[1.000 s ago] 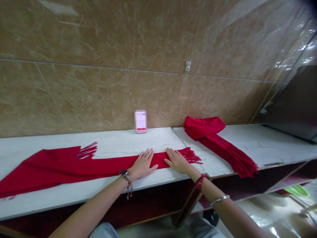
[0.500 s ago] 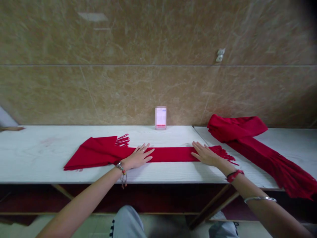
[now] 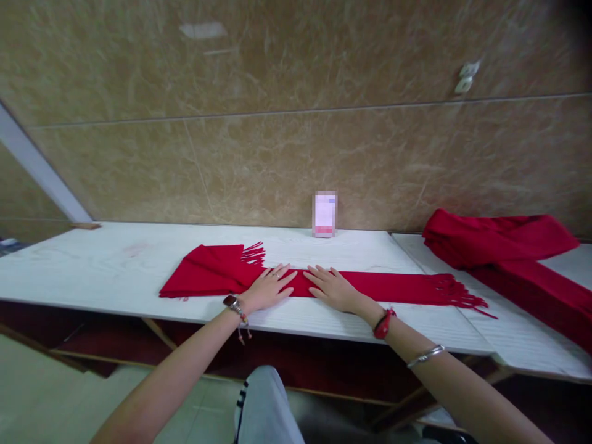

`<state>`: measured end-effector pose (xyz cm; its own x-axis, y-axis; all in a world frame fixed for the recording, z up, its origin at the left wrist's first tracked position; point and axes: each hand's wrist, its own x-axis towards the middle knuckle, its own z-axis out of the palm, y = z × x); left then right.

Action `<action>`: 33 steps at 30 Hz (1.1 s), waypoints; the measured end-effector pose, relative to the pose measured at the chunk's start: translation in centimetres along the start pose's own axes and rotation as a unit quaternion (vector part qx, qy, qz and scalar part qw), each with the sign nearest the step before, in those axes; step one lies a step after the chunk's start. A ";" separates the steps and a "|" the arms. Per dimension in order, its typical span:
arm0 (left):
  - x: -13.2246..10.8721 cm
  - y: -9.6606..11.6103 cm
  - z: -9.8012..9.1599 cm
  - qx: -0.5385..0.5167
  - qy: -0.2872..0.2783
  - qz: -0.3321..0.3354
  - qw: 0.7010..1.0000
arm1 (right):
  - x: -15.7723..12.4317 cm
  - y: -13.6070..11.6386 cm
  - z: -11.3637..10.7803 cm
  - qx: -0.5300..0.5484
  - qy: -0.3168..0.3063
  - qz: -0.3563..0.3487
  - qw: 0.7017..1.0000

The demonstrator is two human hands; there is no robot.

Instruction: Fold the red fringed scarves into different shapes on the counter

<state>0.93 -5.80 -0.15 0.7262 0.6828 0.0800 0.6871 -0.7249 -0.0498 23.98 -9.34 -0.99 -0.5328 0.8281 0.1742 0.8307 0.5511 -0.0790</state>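
Note:
A long red scarf [image 3: 393, 287] with fringed ends lies folded on the white table [image 3: 115, 271], its doubled part at the left. My left hand [image 3: 269, 288] lies flat on the scarf near the fold, fingers spread, a ring on one finger and a watch on the wrist. Close beside it, my right hand [image 3: 332, 288] also rests flat and open on the scarf, a red band on its wrist. The scarf's right fringe reaches the table's right edge.
A second red scarf [image 3: 509, 246] lies heaped on the adjoining white table [image 3: 531, 345] at the right. A small pink-and-white card [image 3: 325, 214] stands against the brown marble wall. My knee [image 3: 263, 407] shows below the table edge.
My right hand has slid left along the scarf, from near the fringe to beside my left hand. The view has swung left.

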 end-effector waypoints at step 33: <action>5.7 3.6 -5.6 0.033 -0.028 0.131 0.990 | -6.8 6.6 -3.6 0.060 0.054 -0.023 0.996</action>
<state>7.43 -5.02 5.72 0.8790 0.4768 0.0010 0.4731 -0.8718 -0.1269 33.70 -11.70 0.78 -0.5436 0.7897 0.2845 0.7773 0.6015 -0.1846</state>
